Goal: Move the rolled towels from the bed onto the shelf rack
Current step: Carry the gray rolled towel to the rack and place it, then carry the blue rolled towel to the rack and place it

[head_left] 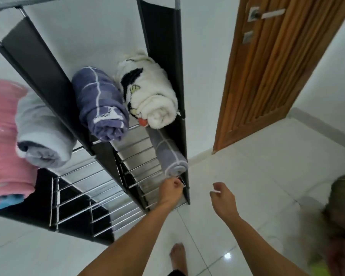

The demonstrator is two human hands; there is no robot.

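A black shelf rack (48, 76) with chrome bars fills the left and centre. On an upper tier lie a white patterned rolled towel (153, 96) and a purple checked rolled towel (102, 104). Left of them sit a grey rolled towel (40, 132) and a pink rolled towel (4, 136). One tier lower, at the right end, lies a grey-purple checked rolled towel (169, 154). My left hand (170, 191) is just below its front end, fingers curled near the bars; I cannot tell whether it touches the towel. My right hand (222, 198) hovers to the right with fingers loosely curled, holding nothing.
A wooden door (277, 66) stands at the right, beside white walls. The floor is glossy white tile (247, 166). My bare foot (177, 257) is at the bottom. A blurred olive and white bundle (341, 206) sits at the right edge.
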